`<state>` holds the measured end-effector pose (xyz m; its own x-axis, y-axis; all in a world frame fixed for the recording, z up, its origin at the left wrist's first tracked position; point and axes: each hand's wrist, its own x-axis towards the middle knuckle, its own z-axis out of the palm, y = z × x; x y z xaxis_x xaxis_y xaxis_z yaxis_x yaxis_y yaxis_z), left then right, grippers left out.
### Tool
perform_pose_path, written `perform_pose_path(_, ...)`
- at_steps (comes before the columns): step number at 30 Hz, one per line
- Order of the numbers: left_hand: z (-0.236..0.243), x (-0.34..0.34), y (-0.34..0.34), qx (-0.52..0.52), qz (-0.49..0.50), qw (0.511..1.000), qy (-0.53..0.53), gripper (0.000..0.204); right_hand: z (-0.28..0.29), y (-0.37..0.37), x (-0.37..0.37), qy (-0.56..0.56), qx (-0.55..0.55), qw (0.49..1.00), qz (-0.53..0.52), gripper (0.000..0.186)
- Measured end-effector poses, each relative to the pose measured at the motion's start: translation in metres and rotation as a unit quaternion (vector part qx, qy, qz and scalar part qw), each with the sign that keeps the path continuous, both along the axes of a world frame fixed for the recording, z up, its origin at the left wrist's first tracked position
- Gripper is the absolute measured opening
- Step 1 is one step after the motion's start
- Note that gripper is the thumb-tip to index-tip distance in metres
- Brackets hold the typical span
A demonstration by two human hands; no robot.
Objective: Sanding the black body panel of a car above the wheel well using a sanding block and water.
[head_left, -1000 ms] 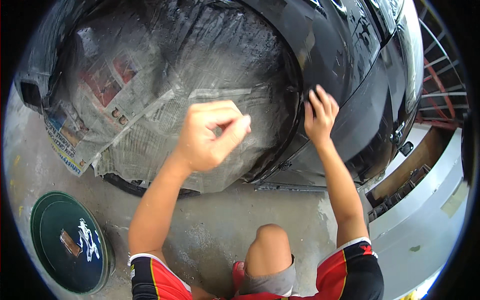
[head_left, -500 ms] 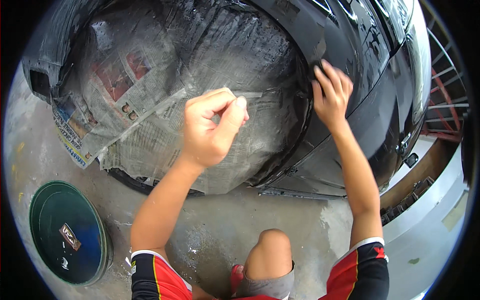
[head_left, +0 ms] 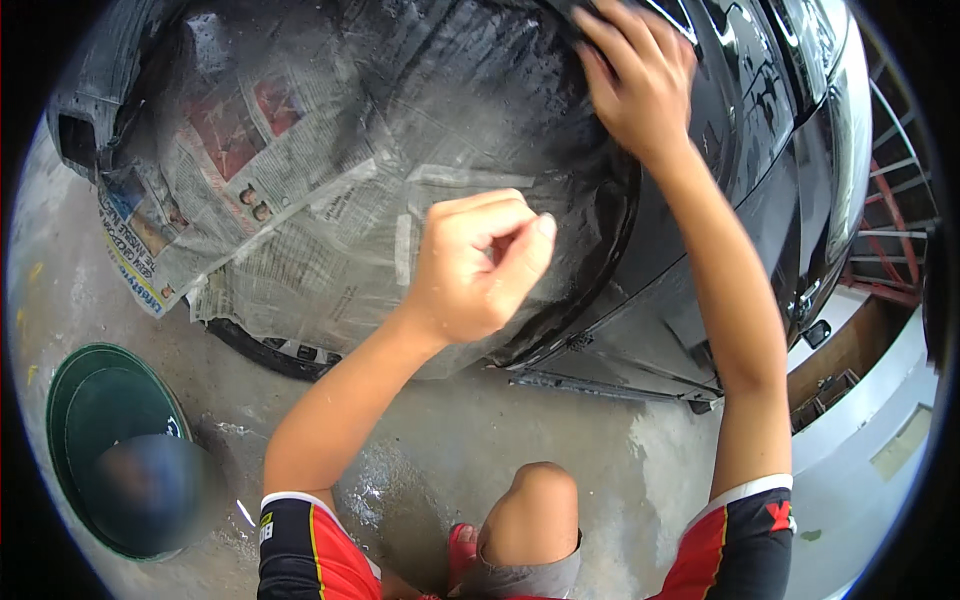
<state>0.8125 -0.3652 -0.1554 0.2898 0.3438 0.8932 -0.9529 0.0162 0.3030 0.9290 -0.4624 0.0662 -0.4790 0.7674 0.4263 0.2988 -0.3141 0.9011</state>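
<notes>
Higher up the fender point(head_left: 660, 228), right hand point(head_left: 642, 80)

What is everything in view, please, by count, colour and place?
Car: one, black, upper right
Newspaper sheets: several, grey, upper left to centre
Tyre: one, black, below newspaper
Tub: one, green, lower left
Floor: one, grey, lower half
Metal bars: several, red and white, far right
Smooth surface: one, pale, lower right
Sleeves: two, red and black, bottom
Shorts: one pair, grey, bottom
Shoe: one, red, bottom
Knee: one, bare, bottom
Left grip: one, bare, centre
Right grip: one, bare, over car
</notes>
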Motion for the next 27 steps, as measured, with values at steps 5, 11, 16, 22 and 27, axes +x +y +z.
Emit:
perform_pose_path(5, -0.004, -0.005, 0.004, 0.136, 0.000, 0.991, -0.008, 0.021, -0.012, -0.029, -0.002, 0.043, 0.005, 0.999, -0.002, 0.033)
perform_pose_path(11, 0.004, -0.010, 0.021, 0.095, -0.016, 0.994, -0.044, 0.019, -0.016, -0.082, -0.004, 0.046, 0.051, 0.995, -0.067, 0.035)
perform_pose_path(16, -0.013, -0.003, 0.029, 0.113, 0.006, 0.993, 0.034, 0.019, -0.009, -0.011, -0.005, 0.063, 0.059, 0.996, -0.015, 0.034)
perform_pose_path(22, 0.001, -0.018, 0.063, 0.063, 0.004, 0.998, 0.014, 0.028, -0.172, -0.228, 0.006, 0.181, 0.209, 0.947, -0.161, 0.036)
perform_pose_path(27, -0.003, -0.016, 0.053, -0.037, -0.057, 0.997, 0.017, 0.026, -0.079, -0.131, 0.019, 0.120, 0.167, 0.979, -0.016, 0.034)
